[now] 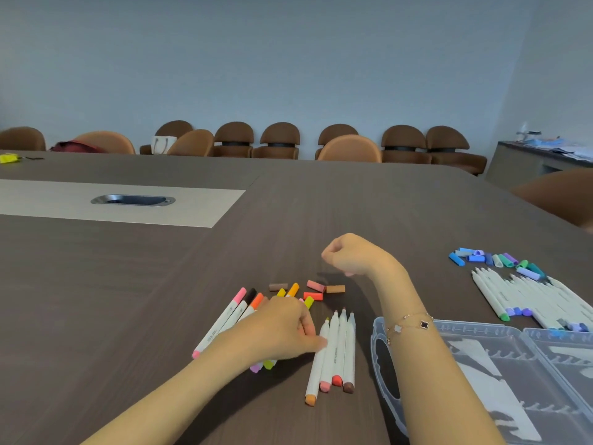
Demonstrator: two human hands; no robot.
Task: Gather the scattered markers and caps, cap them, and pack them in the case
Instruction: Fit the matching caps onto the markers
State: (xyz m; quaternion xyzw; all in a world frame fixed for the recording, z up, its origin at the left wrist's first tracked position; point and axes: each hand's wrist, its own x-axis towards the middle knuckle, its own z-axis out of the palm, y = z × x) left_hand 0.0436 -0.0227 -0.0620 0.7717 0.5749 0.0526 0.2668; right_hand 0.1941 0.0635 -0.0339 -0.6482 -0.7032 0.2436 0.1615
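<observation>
Four uncapped white markers (340, 345) lie side by side in front of me, tips pointing away. My left hand (282, 329) rests palm down on a row of capped markers (237, 313), its thumb tip touching the leftmost uncapped one. Loose caps lie just beyond: pink (316, 285), tan (335, 289), brown (278, 286), red (313, 296) and yellow-green (308, 301). My right hand (349, 255) hovers above these caps with its fingers curled; nothing shows in it. The clear plastic case (513, 364) lies open at the lower right, under my right forearm.
At the far right lie a fan of several uncapped white markers (526, 297) and a pile of blue, green and purple caps (494, 260). A cable port (133, 200) sits in the table's pale strip. Brown chairs (279, 141) line the far edge.
</observation>
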